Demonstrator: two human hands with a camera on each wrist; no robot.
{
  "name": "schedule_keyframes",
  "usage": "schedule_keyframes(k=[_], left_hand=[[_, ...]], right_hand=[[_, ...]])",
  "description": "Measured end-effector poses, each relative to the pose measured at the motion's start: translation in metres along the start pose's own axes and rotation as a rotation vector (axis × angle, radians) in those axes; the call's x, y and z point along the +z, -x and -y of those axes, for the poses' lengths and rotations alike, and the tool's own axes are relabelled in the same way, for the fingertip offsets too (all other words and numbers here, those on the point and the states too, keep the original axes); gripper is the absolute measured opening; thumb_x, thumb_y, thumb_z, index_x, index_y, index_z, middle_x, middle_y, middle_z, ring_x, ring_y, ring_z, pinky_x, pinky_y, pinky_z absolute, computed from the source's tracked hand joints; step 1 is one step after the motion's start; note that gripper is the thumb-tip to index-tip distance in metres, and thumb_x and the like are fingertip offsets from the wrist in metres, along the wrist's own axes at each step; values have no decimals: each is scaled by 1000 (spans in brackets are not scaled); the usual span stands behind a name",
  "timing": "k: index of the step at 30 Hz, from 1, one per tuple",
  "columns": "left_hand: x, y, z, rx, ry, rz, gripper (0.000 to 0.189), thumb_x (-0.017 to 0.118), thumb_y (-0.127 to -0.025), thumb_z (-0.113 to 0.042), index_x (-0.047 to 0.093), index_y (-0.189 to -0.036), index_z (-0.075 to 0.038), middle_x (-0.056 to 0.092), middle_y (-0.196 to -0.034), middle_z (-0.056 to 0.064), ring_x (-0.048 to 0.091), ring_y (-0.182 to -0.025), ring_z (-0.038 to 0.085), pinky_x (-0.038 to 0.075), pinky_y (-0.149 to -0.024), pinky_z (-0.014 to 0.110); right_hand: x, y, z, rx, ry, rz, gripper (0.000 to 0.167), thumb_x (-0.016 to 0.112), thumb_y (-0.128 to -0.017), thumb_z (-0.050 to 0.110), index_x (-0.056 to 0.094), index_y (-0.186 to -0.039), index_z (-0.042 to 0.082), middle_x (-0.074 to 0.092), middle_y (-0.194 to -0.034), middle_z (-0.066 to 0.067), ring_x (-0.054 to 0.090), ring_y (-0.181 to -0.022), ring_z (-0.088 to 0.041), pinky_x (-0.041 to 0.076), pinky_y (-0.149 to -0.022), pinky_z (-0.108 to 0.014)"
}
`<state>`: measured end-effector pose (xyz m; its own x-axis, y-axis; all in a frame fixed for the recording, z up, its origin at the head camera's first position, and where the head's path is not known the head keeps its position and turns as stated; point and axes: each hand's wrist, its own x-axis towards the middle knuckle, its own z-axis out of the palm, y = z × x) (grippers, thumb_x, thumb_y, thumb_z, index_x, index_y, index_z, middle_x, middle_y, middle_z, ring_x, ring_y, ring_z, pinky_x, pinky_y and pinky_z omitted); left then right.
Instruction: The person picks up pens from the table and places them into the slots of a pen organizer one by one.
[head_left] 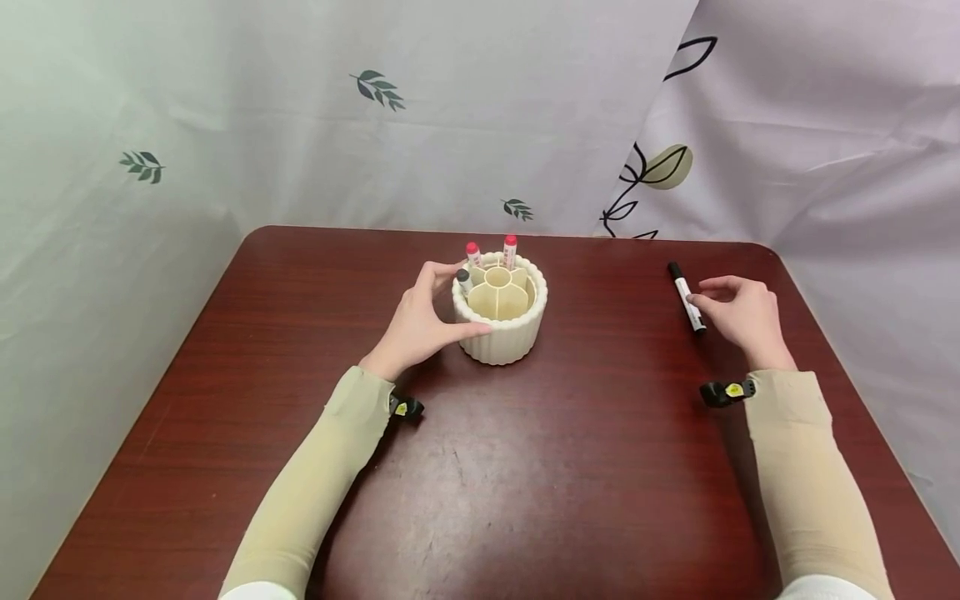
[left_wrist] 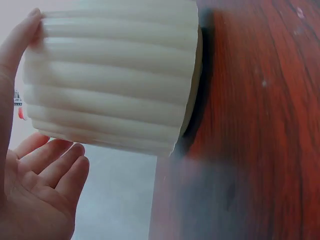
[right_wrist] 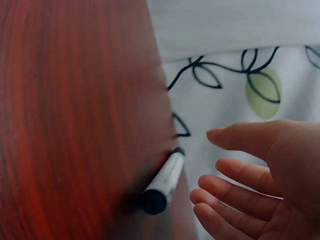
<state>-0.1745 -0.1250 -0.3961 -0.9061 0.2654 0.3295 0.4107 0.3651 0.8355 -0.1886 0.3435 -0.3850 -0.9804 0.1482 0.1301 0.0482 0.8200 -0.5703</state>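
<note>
A cream pen holder (head_left: 501, 337) with a scalloped rim and several compartments stands upright on the table. My left hand (head_left: 420, 321) holds it from the left, thumb at the front rim and fingers at the far side. Inside it stand a red-capped marker (head_left: 510, 250), another red-capped marker (head_left: 473, 253) and a dark-capped marker (head_left: 464, 282). Over to the right, a white marker (head_left: 681, 287) with black ends lies on the table. Beside it is my right hand (head_left: 742, 317), thumb and fingers apart; the right wrist view shows a gap between the fingers and this marker (right_wrist: 169, 176).
The dark red wooden table (head_left: 570, 467) has a rounded far edge close behind the pen holder. A pale cloth (head_left: 450, 125) with leaf prints hangs behind and along both sides. Each wrist wears a black strap with a small camera, such as the right camera (head_left: 723, 393).
</note>
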Motion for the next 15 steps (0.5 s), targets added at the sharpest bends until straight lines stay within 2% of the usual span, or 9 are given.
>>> schedule_keyframes(k=[3,5,9,15], left_hand=[[2,-1,0,17,17,3,90,96,-71,-37,46,-143,-21,55,-144,-10,50,-132,6,39,-110,32],[2,-1,1,25,3,7,94,95,-71,-38,45,-150,-25,53,-146,-11,49,-133,7,39,-110,33],[1,-1,0,10,-43,11,98,93,-71,-48,43,-154,-36,47,-149,-19,48,-133,5,39,-110,34],[1,-1,1,-6,-57,17,101,93,-69,-51,42,-155,-36,47,-150,-17,47,-135,5,38,-111,34]], right_hand=[[4,-2,-9,-3,5,7,37,74,-93,27,73,-117,-1,75,-93,-18,56,-63,6,42,-65,-27],[7,-4,-13,-2,7,16,35,73,-93,23,73,-116,-3,75,-92,-18,52,-59,11,42,-64,-27],[8,-5,-18,22,18,42,33,74,-93,22,73,-115,-3,75,-91,-18,51,-58,11,42,-60,-25],[10,-4,-20,48,24,67,36,75,-93,26,74,-115,-2,75,-91,-17,54,-59,6,43,-57,-23]])
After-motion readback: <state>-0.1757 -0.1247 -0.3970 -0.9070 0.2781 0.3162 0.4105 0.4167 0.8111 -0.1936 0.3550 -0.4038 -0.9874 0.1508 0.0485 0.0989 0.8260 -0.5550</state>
